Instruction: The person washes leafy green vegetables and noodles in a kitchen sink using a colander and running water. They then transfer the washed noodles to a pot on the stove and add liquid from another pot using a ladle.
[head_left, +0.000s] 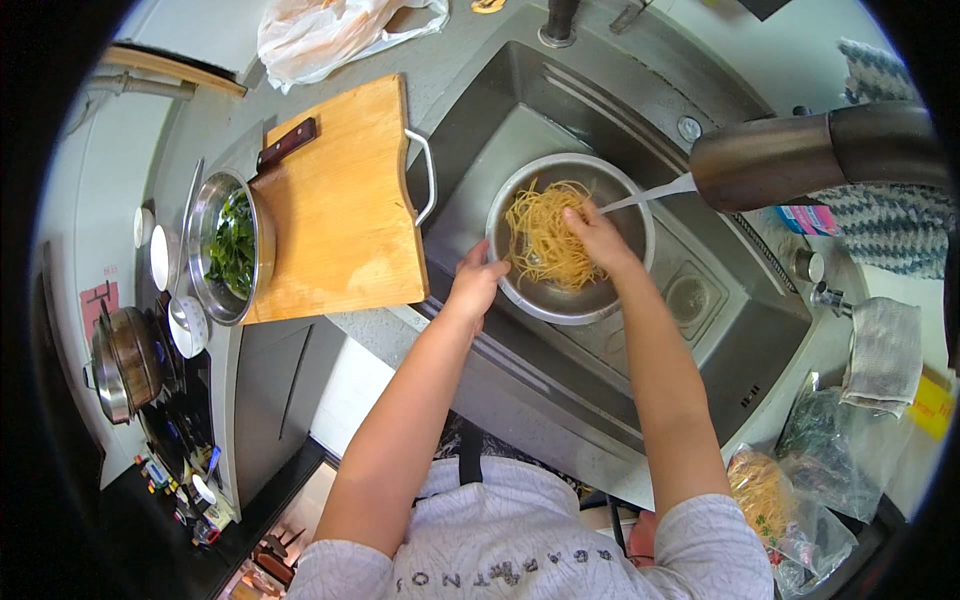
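Observation:
A round metal bowl (571, 313) is in the sink (487, 161), with yellow noodle-like strands (551, 232) inside. My left hand (476, 283) grips the bowl's near left rim, thumb over the edge. Fingers of my right hand (600, 238) reach into the strands at their right side; how firmly they hold them is partly hidden. Water (649, 195) runs from the dark faucet (765, 161) onto or just beside my right hand.
Left of the sink lies a wooden cutting board (345, 217) with a cleaver (287, 145) and a metal bowl of leafy greens (232, 244). A plastic bag (330, 37) lies behind. Bagged noodles (757, 491) are at lower right.

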